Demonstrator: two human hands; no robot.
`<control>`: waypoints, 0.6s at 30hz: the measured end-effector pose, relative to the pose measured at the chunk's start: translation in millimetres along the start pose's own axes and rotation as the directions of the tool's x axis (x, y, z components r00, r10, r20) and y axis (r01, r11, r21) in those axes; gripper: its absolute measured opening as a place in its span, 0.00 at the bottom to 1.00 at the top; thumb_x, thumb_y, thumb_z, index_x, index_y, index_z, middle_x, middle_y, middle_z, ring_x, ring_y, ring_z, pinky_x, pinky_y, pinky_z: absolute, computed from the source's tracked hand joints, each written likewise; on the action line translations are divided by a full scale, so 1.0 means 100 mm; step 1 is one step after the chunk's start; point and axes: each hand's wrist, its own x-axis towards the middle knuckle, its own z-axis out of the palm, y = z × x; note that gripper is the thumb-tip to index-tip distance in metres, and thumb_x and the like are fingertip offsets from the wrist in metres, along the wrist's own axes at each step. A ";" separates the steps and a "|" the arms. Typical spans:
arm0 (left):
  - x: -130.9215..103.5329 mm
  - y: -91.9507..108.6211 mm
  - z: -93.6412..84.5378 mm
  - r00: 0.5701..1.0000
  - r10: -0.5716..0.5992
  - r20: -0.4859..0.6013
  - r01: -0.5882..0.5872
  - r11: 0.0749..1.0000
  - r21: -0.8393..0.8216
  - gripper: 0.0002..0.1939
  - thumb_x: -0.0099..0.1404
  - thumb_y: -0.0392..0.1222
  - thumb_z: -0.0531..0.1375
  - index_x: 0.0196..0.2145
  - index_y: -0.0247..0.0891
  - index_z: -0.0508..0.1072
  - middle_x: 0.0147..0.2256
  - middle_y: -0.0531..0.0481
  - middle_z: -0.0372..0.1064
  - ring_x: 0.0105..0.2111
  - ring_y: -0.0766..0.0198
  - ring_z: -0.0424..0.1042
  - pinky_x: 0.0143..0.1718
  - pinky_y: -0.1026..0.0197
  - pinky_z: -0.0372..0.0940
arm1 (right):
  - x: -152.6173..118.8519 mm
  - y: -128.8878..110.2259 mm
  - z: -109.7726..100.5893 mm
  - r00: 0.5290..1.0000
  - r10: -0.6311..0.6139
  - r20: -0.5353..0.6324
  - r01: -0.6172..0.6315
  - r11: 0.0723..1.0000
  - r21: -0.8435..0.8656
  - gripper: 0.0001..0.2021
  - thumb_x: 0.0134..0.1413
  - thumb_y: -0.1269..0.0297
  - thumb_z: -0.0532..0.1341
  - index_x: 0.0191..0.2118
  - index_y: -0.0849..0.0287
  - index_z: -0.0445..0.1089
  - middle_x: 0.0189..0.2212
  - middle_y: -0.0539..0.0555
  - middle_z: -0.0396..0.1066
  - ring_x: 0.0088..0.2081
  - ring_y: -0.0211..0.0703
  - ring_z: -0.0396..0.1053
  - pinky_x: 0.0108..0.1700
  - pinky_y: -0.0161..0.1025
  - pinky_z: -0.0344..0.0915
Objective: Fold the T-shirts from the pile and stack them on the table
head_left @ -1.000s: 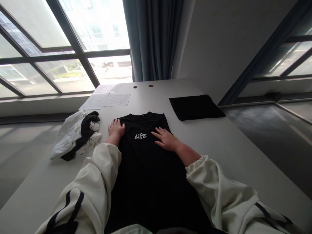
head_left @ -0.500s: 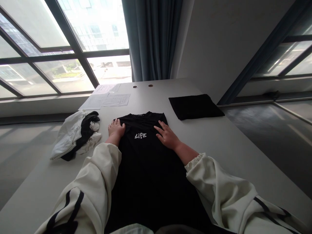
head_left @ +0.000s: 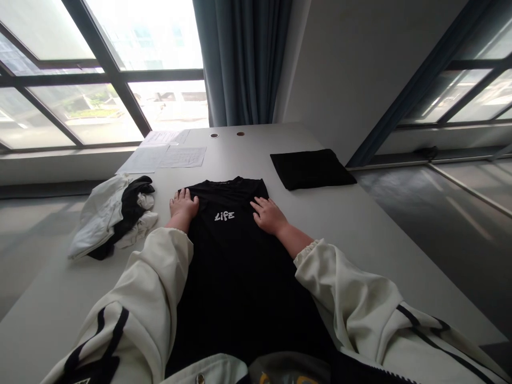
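Left hand (head_left: 183, 209) and right hand (head_left: 270, 217) laid open, nothing gripped, on the shirt (head_left: 236, 266), spread along the table (head_left: 376, 256); the right's just been slid outward, so both sides are probably being flattened.

window (head_left: 160, 37) at far left: blown-out daylight, main source. room: dim, grey. wide-angle bowing toward edges. black shirt (head_left: 240, 277): detail lost in shadow.

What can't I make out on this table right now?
All in the head view:
- Black shirt, lower hem: hidden by the jacket.
- Cloth under left hand and right hand: covered by them.
- Papers, writing: too small.
- Clothes pile, inner layers: hidden by outer ones.
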 end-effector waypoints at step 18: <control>-0.28 0.08 -0.12 0.980 0.081 -0.180 -0.083 0.997 -0.004 0.32 0.76 0.49 0.45 0.72 0.34 0.61 0.73 0.37 0.55 0.72 0.47 0.53 0.73 0.38 0.42 | 0.14 0.08 0.09 0.989 0.049 0.140 -0.046 0.999 -0.020 0.35 0.73 0.41 0.48 0.78 0.49 0.49 0.79 0.57 0.38 0.78 0.56 0.38 0.76 0.60 0.37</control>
